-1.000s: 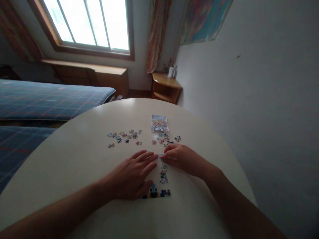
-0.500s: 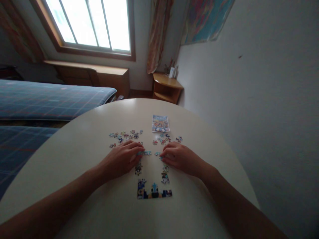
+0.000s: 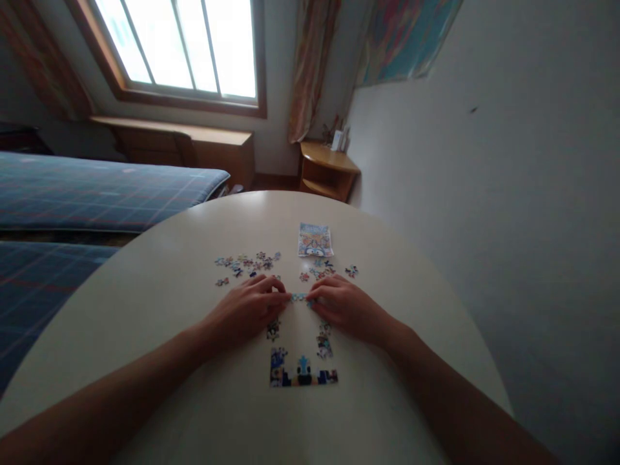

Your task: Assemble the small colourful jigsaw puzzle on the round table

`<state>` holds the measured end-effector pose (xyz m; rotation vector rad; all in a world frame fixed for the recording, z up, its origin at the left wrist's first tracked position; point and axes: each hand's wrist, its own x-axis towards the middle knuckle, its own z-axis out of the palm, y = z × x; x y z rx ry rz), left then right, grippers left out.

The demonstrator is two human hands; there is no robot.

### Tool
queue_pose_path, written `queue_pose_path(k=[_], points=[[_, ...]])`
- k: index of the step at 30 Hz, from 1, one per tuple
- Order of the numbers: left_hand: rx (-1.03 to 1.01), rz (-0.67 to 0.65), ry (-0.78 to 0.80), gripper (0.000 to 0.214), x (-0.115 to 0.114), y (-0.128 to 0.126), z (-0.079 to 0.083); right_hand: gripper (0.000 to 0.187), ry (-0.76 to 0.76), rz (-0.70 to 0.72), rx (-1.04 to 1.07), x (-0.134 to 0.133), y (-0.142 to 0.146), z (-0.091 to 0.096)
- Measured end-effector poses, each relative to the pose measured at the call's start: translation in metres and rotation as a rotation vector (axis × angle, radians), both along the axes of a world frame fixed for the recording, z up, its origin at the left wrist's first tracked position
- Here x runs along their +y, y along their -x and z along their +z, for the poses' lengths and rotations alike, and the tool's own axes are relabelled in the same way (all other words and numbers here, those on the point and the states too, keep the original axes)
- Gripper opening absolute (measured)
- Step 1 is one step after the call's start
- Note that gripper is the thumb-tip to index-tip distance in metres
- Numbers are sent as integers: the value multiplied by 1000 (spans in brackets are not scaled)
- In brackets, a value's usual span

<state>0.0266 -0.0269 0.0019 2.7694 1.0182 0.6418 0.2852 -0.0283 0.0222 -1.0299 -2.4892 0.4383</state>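
Note:
On the round table, a partly joined jigsaw frame (image 3: pixel 303 378) has its bottom row and parts of both sides laid out. My left hand (image 3: pixel 252 302) rests at its upper left corner, thumb and fingers pinched on the left end of the light blue top strip of puzzle pieces (image 3: pixel 298 297). Opposite it, my right hand (image 3: pixel 341 300) pinches the right end of that strip. The fingertips are close together and hide the strip's ends. Side pieces (image 3: pixel 273 330) run below the left hand, and others (image 3: pixel 324 345) below the right.
Loose puzzle pieces (image 3: pixel 249 263) lie beyond my left hand, with more (image 3: pixel 321 270) beyond my right. A small picture sheet (image 3: pixel 314 240) lies farther back on the white table (image 3: pixel 387 400). A plaid mattress (image 3: pixel 106 194) is at left, a wall (image 3: pixel 508 226) at right.
Both hands have moved closer together, the left one shifting right. The gap between the two top-edge sections has closed or nearly closed. The view has shifted slightly.

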Motion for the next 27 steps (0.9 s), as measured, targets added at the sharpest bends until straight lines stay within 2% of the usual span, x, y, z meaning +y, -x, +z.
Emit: queue_pose_path(k=[7,12,16,27], points=[[-31,-17,3,24,0,-3,1,18,47,12,12,1,-1,3],[-43,-34,-5,25,2,-4,0,20,74,-203,68,-3,11,0],[-33,-41,-6,24,2,-4,0,16,77,-303,62,-6,25,-1],[1,-58,-20,22,0,-4,5,8,123,-303,-7,-6,31,-3]])
